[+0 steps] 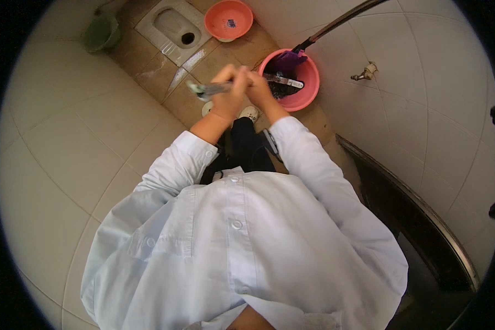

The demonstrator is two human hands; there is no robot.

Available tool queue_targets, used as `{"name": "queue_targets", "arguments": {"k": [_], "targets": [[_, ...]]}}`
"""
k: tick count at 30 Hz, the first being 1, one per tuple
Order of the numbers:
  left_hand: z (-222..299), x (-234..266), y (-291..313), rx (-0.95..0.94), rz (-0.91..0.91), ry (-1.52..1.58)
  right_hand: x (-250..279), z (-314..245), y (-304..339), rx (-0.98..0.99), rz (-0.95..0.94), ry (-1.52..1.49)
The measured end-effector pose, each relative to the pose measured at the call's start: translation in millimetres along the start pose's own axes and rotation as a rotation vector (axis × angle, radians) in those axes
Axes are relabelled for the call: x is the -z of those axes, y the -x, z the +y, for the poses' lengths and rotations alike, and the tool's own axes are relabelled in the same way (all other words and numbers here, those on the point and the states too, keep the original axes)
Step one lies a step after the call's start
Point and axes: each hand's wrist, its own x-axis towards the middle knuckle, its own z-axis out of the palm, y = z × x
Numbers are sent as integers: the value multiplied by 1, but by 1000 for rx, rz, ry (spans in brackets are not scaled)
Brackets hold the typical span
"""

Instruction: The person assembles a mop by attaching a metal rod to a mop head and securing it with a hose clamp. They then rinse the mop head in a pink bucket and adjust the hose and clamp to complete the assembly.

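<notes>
Both hands are closed and close together in front of me, over the tiled floor. In my left hand (229, 94) is a pale stick (217, 88) with a whitish-green end, blurred by motion, pointing left. My right hand (258, 92) is against the left one, its fingers curled around what looks like the same stick. Just right of them stands a pink tub (308, 93) with dark contents. A white-tipped handle (292, 82) crosses above the tub; whether it joins the stick I cannot tell. A purple broom head (287, 60) on a long dark pole rests in the tub.
A squat toilet (162, 39) lies ahead, with an orange-pink basin (229, 28) right of it. A green bucket (101, 35) stands at far left. A tap (364, 72) juts from the right wall. A dark panel with a metal edge (423, 209) is at lower right.
</notes>
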Motion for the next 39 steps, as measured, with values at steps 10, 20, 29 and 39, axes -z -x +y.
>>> {"name": "queue_targets", "arguments": {"k": [10, 20, 29, 39], "targets": [[20, -3, 6, 21, -126, 29, 35, -19, 17, 123, 7, -46], [-20, -24, -24, 173, -34, 132, 34, 18, -23, -63, -149, 83], [159, -61, -14, -54, -475, 121, 145, -108, 51, 211, 144, -111], [309, -103, 2, -175, -1000, 145, 238, -220, 125, 302, 426, 147]]}}
